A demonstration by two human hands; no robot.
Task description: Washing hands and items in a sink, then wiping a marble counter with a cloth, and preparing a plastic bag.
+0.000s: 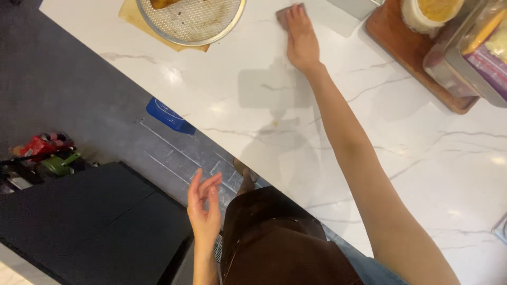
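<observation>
The right hand (302, 39) lies flat, fingers pressed together, on a small brownish rectangular cloth pad (285, 15) near the far edge of the white marble-veined countertop (422, 174). Wide bare stone runs from the pad back toward the person's brown apron (280, 243). A round metal mesh tray (193, 18) on a tan board (132, 13) sits well apart to the left; a brown wooden tray (417, 58) with clear containers stands to the right. The left hand (205, 211) hangs off the counter's curved near edge above dark grey floor (68, 79), fingers loosely spread, holding nothing. A blue flat box (169, 115) lies below the edge
</observation>
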